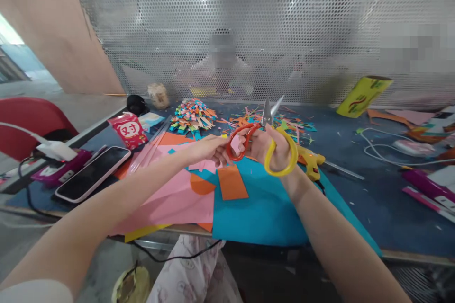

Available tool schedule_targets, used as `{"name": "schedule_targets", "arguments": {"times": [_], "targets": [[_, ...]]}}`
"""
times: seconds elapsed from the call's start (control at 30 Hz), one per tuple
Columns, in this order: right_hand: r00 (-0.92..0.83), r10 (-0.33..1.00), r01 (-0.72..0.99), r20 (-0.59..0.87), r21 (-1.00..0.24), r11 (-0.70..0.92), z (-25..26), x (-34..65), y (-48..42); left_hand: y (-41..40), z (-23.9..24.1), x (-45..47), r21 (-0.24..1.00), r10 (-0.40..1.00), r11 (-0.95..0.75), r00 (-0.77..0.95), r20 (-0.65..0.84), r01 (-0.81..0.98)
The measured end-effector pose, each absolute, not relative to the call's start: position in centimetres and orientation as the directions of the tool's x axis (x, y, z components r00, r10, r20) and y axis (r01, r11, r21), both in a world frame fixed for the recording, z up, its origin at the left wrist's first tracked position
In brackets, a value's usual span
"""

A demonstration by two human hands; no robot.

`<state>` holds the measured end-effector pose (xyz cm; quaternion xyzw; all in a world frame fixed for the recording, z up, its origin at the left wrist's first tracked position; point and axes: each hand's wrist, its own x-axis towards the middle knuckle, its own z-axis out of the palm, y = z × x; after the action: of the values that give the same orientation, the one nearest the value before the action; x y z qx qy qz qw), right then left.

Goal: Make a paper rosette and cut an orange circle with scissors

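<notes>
My right hand (pixel 272 149) grips a pair of scissors (pixel 265 139) with one red and one yellow handle, its blades open and pointing up and away. My left hand (pixel 213 148) is pinched closed beside the red handle, holding a small pink paper piece (pixel 235 145) at the scissors. Both hands hover above sheets of blue paper (pixel 263 213), pink paper (pixel 174 199) and an orange paper rectangle (pixel 232 182) on the table.
A phone (pixel 93 173) lies at left near a red snack packet (pixel 128 129) and a charger (pixel 57 150). A pile of coloured paper strips (pixel 192 114) sits behind the hands. A yellow glue gun (pixel 311 161) lies right. A perforated metal screen (pixel 249 23) backs the table; a person sits behind it.
</notes>
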<state>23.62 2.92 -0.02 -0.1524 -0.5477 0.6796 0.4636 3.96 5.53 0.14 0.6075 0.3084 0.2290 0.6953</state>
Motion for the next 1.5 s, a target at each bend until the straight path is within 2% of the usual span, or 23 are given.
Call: {"name": "schedule_targets", "arguments": {"times": [0.1,0.2,0.37,0.6,0.73,0.9,1.07,1.2,1.3,1.5], "targets": [[-0.517,0.798,-0.474,0.309,-0.88,0.033,-0.3,23.5,3.1,4.8,-0.9,2.2,0.969,0.708,0.209,0.703,-0.058,-0.131],[-0.47,0.82,-0.505,0.326,-0.861,0.053,-0.4,23.6,3.2,4.7,-2.4,0.4,0.877,0.691,0.315,0.721,0.049,-0.362],[-0.383,0.88,-0.532,0.282,-0.846,0.04,-0.3,23.8,3.2,4.9,-3.5,-1.2,0.775,0.715,0.379,0.692,0.103,-0.506],[-0.422,0.859,-0.512,0.289,-0.858,0.038,-0.7,23.1,3.0,3.7,-1.9,-0.5,0.72,0.721,0.439,0.689,0.076,-0.538],[-0.447,0.856,-0.463,0.259,-0.886,0.026,-1.3,22.7,3.2,3.4,-1.5,-0.6,0.682,0.807,0.429,0.59,0.005,-0.593],[-0.458,0.858,-0.409,0.233,-0.912,0.029,-1.8,22.3,2.9,3.7,-2.0,-1.1,0.731,0.838,0.429,0.535,-0.102,-0.532],[-0.467,0.868,-0.341,0.169,-0.94,-0.001,-2.3,22.1,2.9,3.6,-2.1,-0.9,0.747,0.825,0.432,0.555,-0.102,-0.505],[-0.491,0.852,-0.323,0.181,-0.946,0.015,-2.9,22.2,3.2,3.3,-2.0,-0.7,0.752,0.819,0.441,0.562,-0.114,-0.489],[-0.508,0.847,-0.295,0.157,-0.956,0.0,-3.1,22.2,3.3,3.0,-1.7,-0.6,0.753,0.81,0.436,0.579,-0.092,-0.492],[-0.498,0.852,-0.282,0.164,-0.959,0.02,-3.0,22.2,3.0,2.8,-1.3,-1.1,0.794,0.799,0.29,0.592,0.106,-0.534]]}}
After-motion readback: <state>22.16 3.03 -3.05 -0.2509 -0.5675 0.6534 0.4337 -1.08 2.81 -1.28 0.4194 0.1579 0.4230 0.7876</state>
